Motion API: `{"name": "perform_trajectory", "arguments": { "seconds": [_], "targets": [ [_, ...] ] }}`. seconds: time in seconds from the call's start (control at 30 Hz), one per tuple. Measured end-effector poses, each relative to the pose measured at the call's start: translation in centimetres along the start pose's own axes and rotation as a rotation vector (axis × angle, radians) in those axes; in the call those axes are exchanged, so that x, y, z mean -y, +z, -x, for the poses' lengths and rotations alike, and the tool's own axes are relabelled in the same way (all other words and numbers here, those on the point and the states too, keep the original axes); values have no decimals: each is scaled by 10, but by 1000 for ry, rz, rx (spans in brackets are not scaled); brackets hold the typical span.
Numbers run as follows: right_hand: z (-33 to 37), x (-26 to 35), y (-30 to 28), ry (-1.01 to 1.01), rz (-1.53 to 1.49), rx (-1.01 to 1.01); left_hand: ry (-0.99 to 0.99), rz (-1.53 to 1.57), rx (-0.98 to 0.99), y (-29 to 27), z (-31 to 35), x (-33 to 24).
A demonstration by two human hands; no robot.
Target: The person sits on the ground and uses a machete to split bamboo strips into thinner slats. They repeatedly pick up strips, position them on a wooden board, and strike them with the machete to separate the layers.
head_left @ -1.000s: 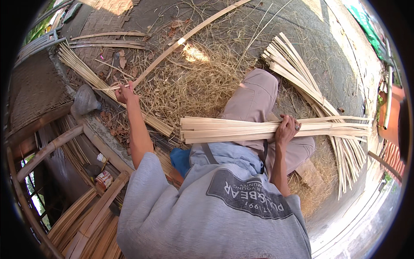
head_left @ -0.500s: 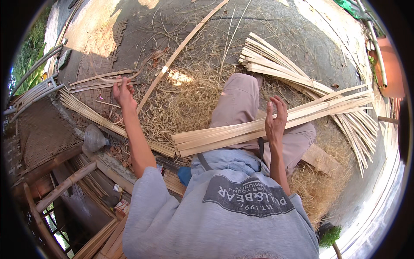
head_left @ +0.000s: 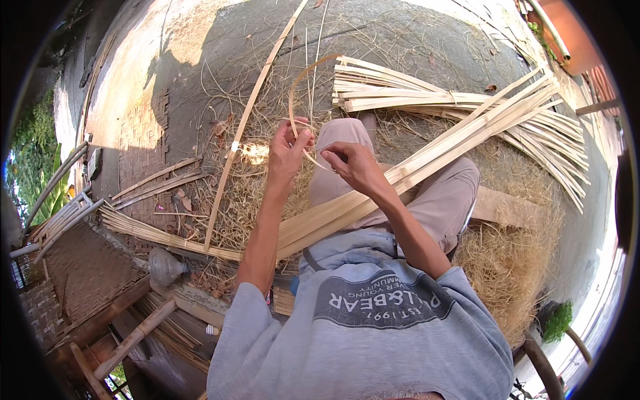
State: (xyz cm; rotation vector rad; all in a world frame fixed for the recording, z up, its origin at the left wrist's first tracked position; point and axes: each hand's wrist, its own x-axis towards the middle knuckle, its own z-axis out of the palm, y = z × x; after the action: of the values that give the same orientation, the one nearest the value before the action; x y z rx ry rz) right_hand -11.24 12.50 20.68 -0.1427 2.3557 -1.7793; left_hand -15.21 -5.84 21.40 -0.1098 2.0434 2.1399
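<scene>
A thin, curved bamboo strip (head_left: 292,92) loops up from between my two hands, its free end arching away to the right. My left hand (head_left: 289,152) is closed on it, thumb and fingers pinching it above my knee. Close by on the right, my right hand (head_left: 357,167) is bent inward with its fingertips pinched at the strip's lower part. Across my lap, under the right forearm, lies a bundle of flat, pale bamboo slats (head_left: 417,163), slanting from lower left to upper right.
A second bundle of slats (head_left: 393,95) rests on the ground ahead to the right. Fibre shavings (head_left: 257,183) cover the ground, and a long single slat (head_left: 250,110) crosses them. More strips (head_left: 160,231) lie at left beside a clear plastic bottle (head_left: 167,267). A woven mat (head_left: 143,143) is beyond.
Both hands have come together over my knee: the left moved right with the thin strip, and the right moved left off the slats. The lap bundle now slants more steeply.
</scene>
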Motion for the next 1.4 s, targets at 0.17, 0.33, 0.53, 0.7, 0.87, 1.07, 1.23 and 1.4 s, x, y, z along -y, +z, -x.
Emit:
{"name": "perform_trajectory", "arguments": {
  "seconds": [0.17,0.33,0.53,0.7,0.87,1.07,1.23,1.4],
  "targets": [
    [19,-2,-6,247,-222,219,-124,304,56,-4,-2,9],
    [27,-27,4,273,-275,349,-108,130,-27,5,-8,15],
    [75,-51,-30,352,-484,-215,250,429,-537,-57,-37,-13],
    [142,-101,-99,490,-1175,-848,257,240,-814,-115,-45,-34],
    [182,-114,-124,599,-1203,-795,-193,-79,166,13,-19,11],
    [182,-119,-98,563,-1549,-775,-422,-670,891,128,-30,104],
    [160,-116,-56,627,-1753,-837,-1034,46,1073,141,-21,103],
    [124,-145,-30,624,-1736,-776,-881,-72,1087,145,-18,67]
  ]
}}
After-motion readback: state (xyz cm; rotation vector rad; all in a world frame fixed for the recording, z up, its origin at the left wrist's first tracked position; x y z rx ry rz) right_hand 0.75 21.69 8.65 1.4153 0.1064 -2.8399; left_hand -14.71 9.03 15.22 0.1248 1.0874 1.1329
